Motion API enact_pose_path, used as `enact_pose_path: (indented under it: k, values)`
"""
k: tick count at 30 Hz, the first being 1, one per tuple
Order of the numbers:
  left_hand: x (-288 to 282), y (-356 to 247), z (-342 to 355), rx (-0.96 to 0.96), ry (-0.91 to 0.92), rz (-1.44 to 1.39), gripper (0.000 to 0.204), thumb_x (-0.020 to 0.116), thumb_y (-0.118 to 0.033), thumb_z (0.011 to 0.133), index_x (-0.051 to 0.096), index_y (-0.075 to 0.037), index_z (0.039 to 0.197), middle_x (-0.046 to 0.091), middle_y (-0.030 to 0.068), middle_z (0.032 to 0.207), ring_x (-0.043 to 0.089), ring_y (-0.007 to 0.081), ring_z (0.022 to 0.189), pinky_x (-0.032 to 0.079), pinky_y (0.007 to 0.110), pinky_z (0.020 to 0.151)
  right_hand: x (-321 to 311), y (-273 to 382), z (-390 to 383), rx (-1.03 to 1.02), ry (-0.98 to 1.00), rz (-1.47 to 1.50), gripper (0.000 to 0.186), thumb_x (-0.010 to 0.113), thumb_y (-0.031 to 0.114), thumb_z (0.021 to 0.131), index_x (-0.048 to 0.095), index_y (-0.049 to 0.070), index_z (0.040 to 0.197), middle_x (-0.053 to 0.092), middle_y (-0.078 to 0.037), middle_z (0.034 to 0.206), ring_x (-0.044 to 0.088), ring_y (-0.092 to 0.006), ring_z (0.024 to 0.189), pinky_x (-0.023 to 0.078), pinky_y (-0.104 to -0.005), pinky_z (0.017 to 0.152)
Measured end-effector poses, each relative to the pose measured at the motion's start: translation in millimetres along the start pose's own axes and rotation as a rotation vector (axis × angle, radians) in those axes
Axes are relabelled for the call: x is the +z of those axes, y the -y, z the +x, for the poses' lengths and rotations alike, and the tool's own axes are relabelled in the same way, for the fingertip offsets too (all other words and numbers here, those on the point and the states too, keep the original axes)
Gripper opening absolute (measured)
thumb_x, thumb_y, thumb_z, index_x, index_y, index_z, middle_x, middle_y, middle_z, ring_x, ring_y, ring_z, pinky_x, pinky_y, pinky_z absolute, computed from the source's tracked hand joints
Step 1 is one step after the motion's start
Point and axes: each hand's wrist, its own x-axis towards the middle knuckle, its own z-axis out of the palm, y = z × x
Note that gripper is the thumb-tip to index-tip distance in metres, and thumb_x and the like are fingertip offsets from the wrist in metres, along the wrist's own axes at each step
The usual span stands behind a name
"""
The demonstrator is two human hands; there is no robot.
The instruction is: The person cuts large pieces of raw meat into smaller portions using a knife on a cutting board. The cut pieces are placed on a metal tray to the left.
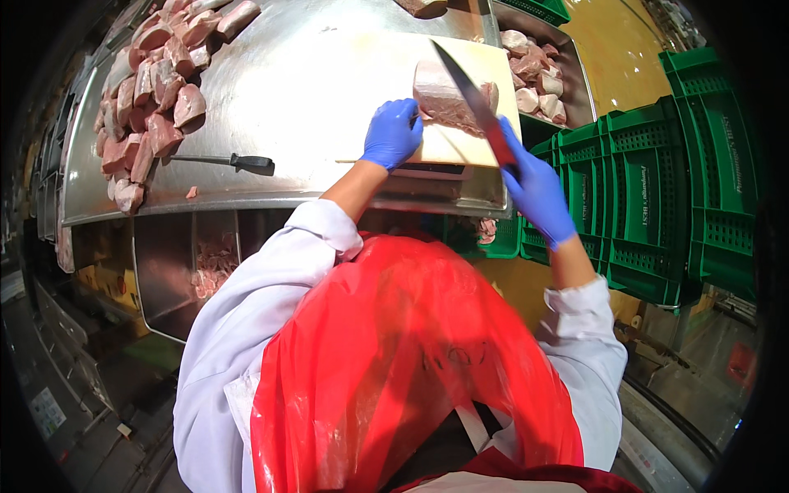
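Note:
My left hand (393, 133), in a blue glove, is closed with its curled fingers at the left end of a piece of raw meat (440, 94). The meat has a pale fat layer on top and lies on a cream cutting board (489, 56). In my right hand (536, 191), also gloved in blue, is the handle of a long knife (465, 89). Its blade points away from me and slants left over the meat's right part. Whether the edge touches the meat, I cannot tell.
A steel table (288, 90) carries a heap of meat pieces (156, 86) at left and a sharpening steel (251, 162) with a black handle. More cut meat fills a metal bin (538, 78) at right. Green crates (645, 197) stand beyond my right arm. Trimmings (215, 267) lie in a bin below.

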Motion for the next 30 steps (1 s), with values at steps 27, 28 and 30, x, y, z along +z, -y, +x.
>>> enact_pose_path:
  k: [27, 28, 30]
  values:
    - [35, 70, 161, -0.449, 0.644, -1.102, 0.018, 0.053, -0.013, 0.092, 0.062, 0.002, 0.093, 0.065, 0.0113, 0.103, 0.057, 0.0161, 0.089, 0.047, 0.029, 0.086, 105, 6, 92, 0.25, -0.523, 1.383, 0.087, 0.058, -0.006, 0.092, 0.011, 0.014, 0.162, 0.062, -0.009, 0.096, 0.059, -0.0126, 0.064, 0.051, -0.0258, 0.05]
    - [32, 67, 155, -0.4, 0.615, -1.067, 0.016, 0.052, -0.012, 0.091, 0.061, 0.001, 0.09, 0.066, 0.0124, 0.103, 0.057, 0.0162, 0.088, 0.047, 0.028, 0.083, 106, 1, 101, 0.227, -0.587, 1.418, 0.087, 0.058, -0.006, 0.091, 0.011, 0.013, 0.162, 0.062, -0.009, 0.096, 0.059, -0.013, 0.064, 0.052, -0.0261, 0.05]
    - [15, 50, 123, -0.302, 0.568, -0.998, 0.012, 0.052, -0.01, 0.089, 0.058, 0.0, 0.085, 0.066, 0.0146, 0.102, 0.058, 0.0163, 0.085, 0.046, 0.026, 0.078, 96, -18, 111, 0.142, -0.621, 1.428, 0.089, 0.058, -0.008, 0.09, 0.01, 0.011, 0.162, 0.063, -0.01, 0.098, 0.06, -0.014, 0.065, 0.052, -0.0263, 0.05]
